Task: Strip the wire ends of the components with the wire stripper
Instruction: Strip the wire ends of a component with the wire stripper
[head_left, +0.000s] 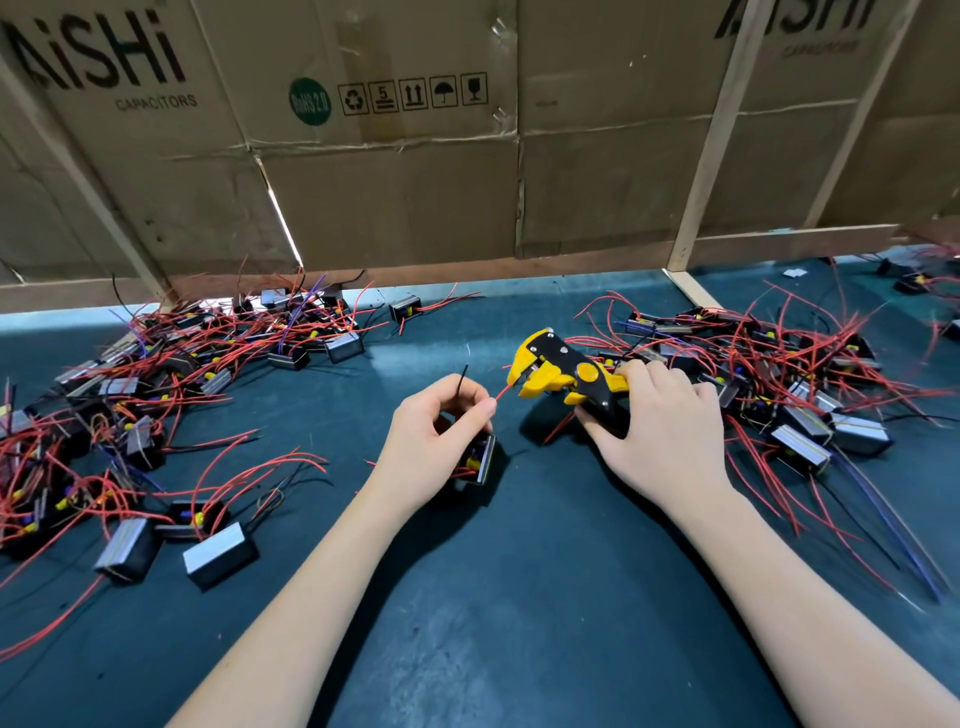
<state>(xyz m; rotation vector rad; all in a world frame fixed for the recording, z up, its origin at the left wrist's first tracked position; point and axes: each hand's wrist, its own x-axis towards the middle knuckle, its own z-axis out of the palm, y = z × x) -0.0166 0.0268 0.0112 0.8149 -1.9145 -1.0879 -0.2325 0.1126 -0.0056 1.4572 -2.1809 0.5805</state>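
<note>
Mid-table: left hand (434, 434) fingers pinch red wire (503, 391); right hand (662, 421) apparently grips stripper (563, 375).

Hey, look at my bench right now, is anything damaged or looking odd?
The cardboard backdrop is torn: a slit gapes open with light showing through beside its left seam, and the edge near the handling symbols is ragged. Otherwise, left hand pinches a red wire toward the wire stripper held by right hand.

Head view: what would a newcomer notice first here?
The yellow and black wire stripper, gripped by the right hand at the centre, with a red wire from the left hand pointing into its mouth. Then the tangled piles of red-wired components on the left and right of the green mat.
</note>
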